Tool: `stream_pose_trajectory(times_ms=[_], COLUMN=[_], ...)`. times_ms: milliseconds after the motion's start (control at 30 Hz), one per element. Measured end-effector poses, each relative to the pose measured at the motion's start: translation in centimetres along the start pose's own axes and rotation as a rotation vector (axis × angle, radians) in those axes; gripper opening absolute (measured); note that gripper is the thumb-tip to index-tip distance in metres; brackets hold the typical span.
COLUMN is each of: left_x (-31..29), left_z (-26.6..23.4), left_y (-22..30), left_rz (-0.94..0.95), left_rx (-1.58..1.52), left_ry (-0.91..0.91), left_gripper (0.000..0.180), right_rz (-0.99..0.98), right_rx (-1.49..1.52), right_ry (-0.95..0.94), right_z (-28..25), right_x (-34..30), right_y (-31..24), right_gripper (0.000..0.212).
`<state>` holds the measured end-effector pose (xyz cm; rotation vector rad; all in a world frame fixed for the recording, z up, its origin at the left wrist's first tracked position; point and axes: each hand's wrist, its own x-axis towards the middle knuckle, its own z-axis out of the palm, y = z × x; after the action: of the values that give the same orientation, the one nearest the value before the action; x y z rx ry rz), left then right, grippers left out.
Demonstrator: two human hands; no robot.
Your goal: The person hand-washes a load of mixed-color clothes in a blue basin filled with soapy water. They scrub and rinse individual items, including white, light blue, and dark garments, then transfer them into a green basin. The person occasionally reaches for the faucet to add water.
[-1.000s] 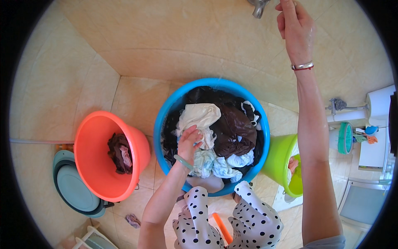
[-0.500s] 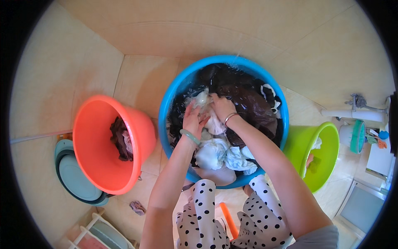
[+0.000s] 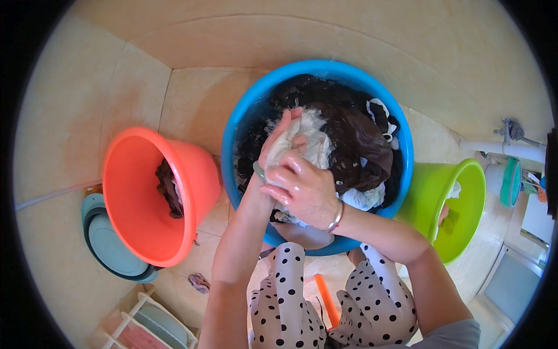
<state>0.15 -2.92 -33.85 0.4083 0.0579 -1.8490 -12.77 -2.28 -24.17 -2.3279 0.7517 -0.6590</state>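
My left hand (image 3: pixel 272 142) is raised over the blue tub (image 3: pixel 231 139), a wet white cloth (image 3: pixel 317 142) lying across its palm, its fingertips at the cloth's upper end. My right hand (image 3: pixel 305 192) crosses over the left wrist with bent fingers, gripping the lower end of the same cloth. What its fingertips press on is partly hidden. Water splashes around the cloth. Dark brown and black laundry (image 3: pixel 363 148) soaks in the tub. A pale blue-white cloth (image 3: pixel 369 198) lies at its right side.
On the left, an orange-red bucket (image 3: pixel 136 218) with dark clothing inside stands beside folded teal basins (image 3: pixel 116 244). To the right is a lime-green bucket (image 3: pixel 465 227) holding some cloth. A small crumpled cloth (image 3: pixel 199 283) lies on the tiled floor. White pipe (image 3: pixel 503 149) runs along the right wall.
The white cloth has come up out of the water onto my left palm. My right hand has moved down and toward me, across the left wrist. Pale cloth near the front has shifted right.
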Motion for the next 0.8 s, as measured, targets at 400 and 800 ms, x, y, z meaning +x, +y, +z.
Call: stream_pose_trajectory(times_ms=[400, 800], left_x=[-0.8, -6.2], left_z=[0.3, 1.0], left_y=[-2.9, -1.9], left_rz=[0.252, 0.320], left_rx=[0.560, 0.278], left_ry=[0.717, 0.642], left_gripper=[0.043, 0.059], right_rz=[0.417, 0.416], right_rx=[-0.062, -0.010], right_ry=[0.095, -0.019], right_z=[6.1, 7.3], right_x=[2.2, 1.8], right_y=[16.2, 14.6], right_gripper=[0.020, 0.018])
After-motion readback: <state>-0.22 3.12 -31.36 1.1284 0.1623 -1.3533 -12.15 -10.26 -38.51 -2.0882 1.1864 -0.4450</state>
